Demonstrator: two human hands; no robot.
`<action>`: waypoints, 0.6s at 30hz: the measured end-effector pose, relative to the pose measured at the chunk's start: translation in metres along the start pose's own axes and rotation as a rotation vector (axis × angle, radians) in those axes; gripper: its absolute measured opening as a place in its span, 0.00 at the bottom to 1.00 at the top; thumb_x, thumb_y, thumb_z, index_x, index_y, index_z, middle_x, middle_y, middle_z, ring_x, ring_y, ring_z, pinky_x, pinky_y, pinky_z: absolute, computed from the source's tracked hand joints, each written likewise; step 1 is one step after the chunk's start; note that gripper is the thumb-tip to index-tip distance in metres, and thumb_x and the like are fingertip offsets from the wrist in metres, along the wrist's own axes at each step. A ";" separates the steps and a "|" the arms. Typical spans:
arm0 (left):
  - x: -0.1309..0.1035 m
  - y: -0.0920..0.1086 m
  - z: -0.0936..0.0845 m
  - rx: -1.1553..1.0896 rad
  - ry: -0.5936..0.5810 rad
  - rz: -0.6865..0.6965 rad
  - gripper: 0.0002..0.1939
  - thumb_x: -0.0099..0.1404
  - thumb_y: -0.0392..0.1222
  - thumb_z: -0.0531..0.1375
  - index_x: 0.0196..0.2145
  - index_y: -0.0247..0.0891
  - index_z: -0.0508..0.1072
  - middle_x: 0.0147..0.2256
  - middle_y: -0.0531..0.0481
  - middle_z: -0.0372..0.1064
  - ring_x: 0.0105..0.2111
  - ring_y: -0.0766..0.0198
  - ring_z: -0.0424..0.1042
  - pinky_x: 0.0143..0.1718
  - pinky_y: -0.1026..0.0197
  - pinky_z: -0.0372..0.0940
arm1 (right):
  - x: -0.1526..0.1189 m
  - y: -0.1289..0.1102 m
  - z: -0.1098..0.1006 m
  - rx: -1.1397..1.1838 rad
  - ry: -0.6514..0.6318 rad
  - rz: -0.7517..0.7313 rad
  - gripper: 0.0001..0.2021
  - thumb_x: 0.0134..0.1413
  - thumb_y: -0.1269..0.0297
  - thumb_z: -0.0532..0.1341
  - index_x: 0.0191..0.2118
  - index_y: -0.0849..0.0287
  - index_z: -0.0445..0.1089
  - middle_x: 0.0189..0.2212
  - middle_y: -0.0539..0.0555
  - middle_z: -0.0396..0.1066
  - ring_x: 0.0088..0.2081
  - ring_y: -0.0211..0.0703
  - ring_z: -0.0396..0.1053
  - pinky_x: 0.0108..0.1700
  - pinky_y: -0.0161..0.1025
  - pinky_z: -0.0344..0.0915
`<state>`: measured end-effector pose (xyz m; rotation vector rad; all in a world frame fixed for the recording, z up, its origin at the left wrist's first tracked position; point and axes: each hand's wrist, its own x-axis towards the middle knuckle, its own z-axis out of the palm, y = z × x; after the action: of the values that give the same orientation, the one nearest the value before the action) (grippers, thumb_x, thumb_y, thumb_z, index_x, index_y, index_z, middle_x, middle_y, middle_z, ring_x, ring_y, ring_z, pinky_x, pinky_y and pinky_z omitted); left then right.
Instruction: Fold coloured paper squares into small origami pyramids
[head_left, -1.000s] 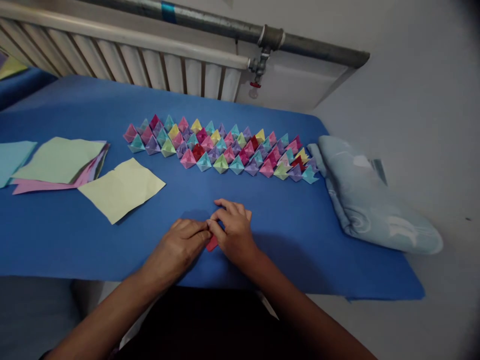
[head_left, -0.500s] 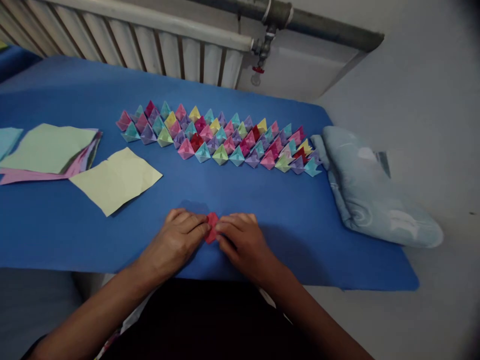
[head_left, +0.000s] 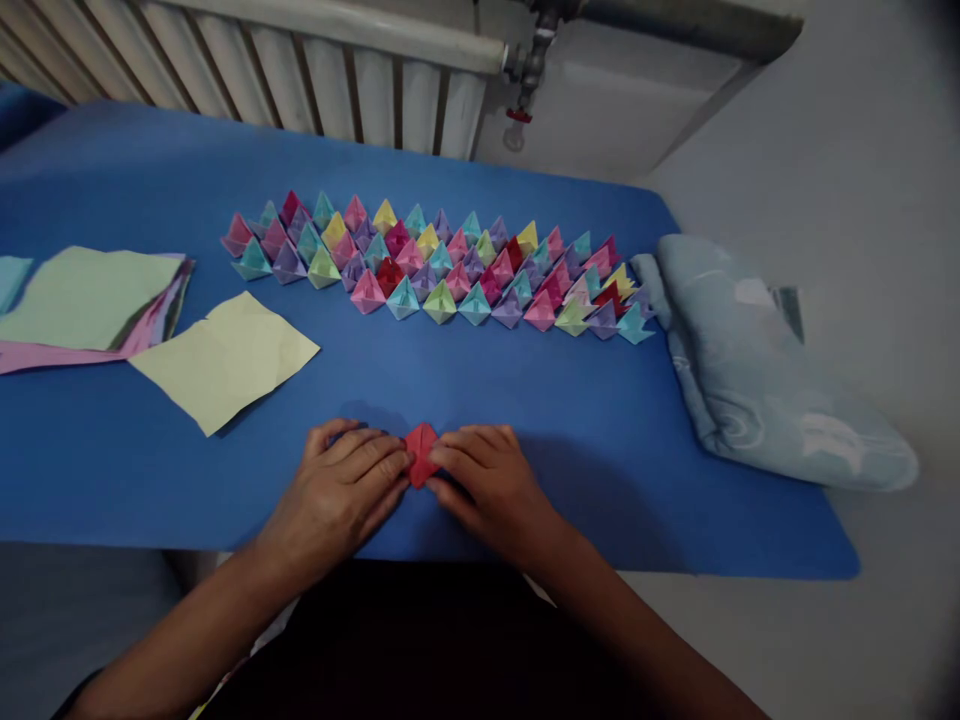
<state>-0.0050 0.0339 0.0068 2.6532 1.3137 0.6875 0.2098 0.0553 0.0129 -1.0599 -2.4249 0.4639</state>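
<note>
And there lay the red folded paper [head_left: 422, 455] at the near side of the worktop [head_left: 570, 400], visible length running near-far, left hand [head_left: 330, 500] and right hand [head_left: 499, 490] equally close, fingers clamped on its opposite edges

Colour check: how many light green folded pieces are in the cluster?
4 light green pieces: one at front left, one at front centre, one near front right, one farther back, right of centre. Some may be hidden.

I look through 1 head camera, facing forward and down: left hand [head_left: 337, 490] and right hand [head_left: 491, 480] near, surface [head_left: 525, 390] beneath, radiator [head_left: 330, 85] farther off.
</note>
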 end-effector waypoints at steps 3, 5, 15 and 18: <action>0.004 -0.002 -0.004 -0.022 -0.021 0.002 0.11 0.67 0.41 0.58 0.47 0.39 0.71 0.43 0.46 0.76 0.44 0.55 0.73 0.53 0.47 0.54 | 0.000 0.000 -0.001 -0.017 0.002 -0.011 0.07 0.63 0.65 0.56 0.42 0.55 0.71 0.41 0.54 0.75 0.42 0.45 0.68 0.45 0.43 0.56; 0.006 -0.003 -0.004 -0.029 -0.014 -0.003 0.10 0.67 0.41 0.57 0.45 0.39 0.72 0.42 0.47 0.77 0.44 0.56 0.73 0.53 0.47 0.54 | -0.001 0.000 0.000 -0.027 0.019 -0.021 0.07 0.64 0.65 0.55 0.42 0.57 0.71 0.41 0.54 0.75 0.42 0.44 0.68 0.45 0.43 0.56; 0.005 -0.006 0.004 0.004 0.091 0.061 0.06 0.66 0.34 0.58 0.41 0.36 0.73 0.40 0.46 0.76 0.41 0.58 0.73 0.50 0.49 0.57 | -0.003 0.002 0.004 -0.070 0.077 -0.068 0.07 0.63 0.70 0.55 0.41 0.60 0.70 0.40 0.55 0.75 0.41 0.43 0.67 0.43 0.43 0.59; 0.007 -0.006 0.004 -0.002 0.102 0.054 0.05 0.66 0.34 0.59 0.40 0.36 0.73 0.40 0.46 0.76 0.41 0.58 0.73 0.50 0.48 0.58 | -0.003 0.002 0.004 -0.076 0.057 -0.046 0.08 0.63 0.71 0.54 0.41 0.60 0.70 0.40 0.55 0.74 0.41 0.44 0.67 0.43 0.43 0.59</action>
<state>-0.0041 0.0431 0.0041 2.6936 1.2690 0.8417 0.2105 0.0535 0.0074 -1.0317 -2.4281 0.3242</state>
